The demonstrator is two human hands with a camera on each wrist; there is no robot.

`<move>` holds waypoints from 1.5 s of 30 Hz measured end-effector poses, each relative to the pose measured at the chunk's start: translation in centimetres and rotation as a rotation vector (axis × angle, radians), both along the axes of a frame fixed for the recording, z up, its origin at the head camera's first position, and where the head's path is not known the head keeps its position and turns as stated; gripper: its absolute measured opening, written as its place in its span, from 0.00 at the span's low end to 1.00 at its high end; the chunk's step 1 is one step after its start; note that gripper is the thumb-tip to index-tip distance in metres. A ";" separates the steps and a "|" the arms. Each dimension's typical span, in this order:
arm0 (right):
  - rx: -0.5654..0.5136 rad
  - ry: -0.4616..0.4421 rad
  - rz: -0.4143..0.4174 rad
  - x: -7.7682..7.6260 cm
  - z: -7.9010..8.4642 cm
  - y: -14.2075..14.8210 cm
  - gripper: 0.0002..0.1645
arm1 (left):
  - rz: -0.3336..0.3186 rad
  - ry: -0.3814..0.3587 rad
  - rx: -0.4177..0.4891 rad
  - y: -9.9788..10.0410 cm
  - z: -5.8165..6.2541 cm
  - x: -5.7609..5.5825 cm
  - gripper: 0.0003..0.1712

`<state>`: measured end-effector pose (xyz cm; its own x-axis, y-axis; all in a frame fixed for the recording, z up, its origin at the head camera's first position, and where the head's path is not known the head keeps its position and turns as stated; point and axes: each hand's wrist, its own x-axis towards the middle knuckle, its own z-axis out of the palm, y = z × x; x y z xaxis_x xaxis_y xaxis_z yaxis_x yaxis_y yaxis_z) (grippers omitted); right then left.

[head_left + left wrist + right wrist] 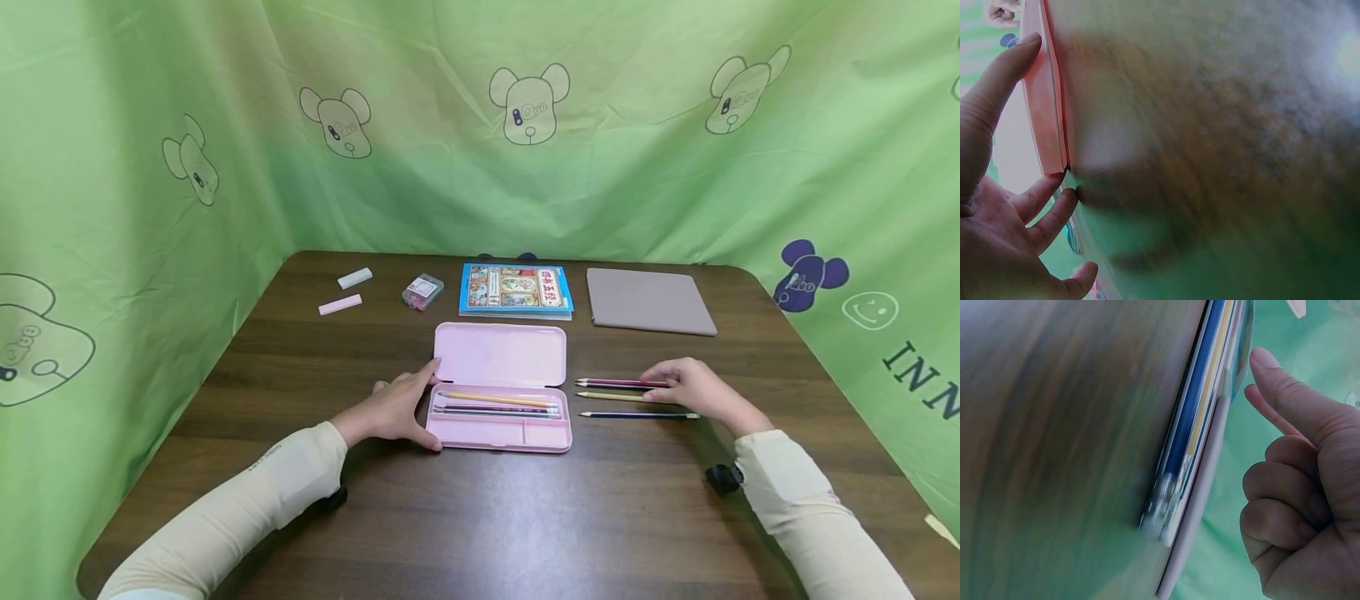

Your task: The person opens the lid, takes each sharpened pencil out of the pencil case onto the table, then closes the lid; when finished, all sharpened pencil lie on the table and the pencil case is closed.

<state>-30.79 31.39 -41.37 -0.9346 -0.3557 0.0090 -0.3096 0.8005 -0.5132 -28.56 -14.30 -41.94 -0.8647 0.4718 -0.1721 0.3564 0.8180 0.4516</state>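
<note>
A pink pencil case (498, 386) lies with its lid raised back; several pencils (495, 408) rest in its long compartment. My left hand (393, 407) touches the case's left side, thumb at the near corner and fingers spread; the left wrist view shows the thumb (1007, 72) against its edge. Right of the case, several loose pencils lie side by side, including a yellow pencil (611, 396) and a dark blue pencil (637, 415). Above them is my right hand (697, 390). Its thumb and forefinger (1272, 412) extend, the other fingers are curled, and nothing shows between them.
Behind the case lie an illustrated book (516, 290) and a grey flat notebook (651, 300). A small clear box (423, 292), a white strip (355, 277) and a pink strip (340, 304) lie back left. A green curtain (420, 192) hangs behind the table.
</note>
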 end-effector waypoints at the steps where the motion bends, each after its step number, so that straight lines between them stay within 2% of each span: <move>1: -0.003 -0.001 0.008 -0.1 0.0 -0.3 0.17 | 0.001 0.001 -0.001 0.0 0.0 0.0 0.73; 23: -0.034 -0.065 0.203 -0.4 -0.4 -6.6 0.17 | 0.008 -0.021 -0.001 0.2 -0.1 0.2 0.72; 33: -0.083 -0.105 0.273 -0.2 -0.3 -10.0 0.16 | 0.006 -0.018 -0.002 0.1 -0.2 0.1 0.73; 39: -0.059 -0.100 0.314 -0.4 -0.3 -11.1 0.16 | -0.001 -0.012 0.006 0.2 -0.1 0.1 0.73; 45: -0.006 -0.144 0.321 -0.8 -0.1 -11.9 0.16 | 0.009 -0.009 -0.003 0.2 0.1 0.1 0.73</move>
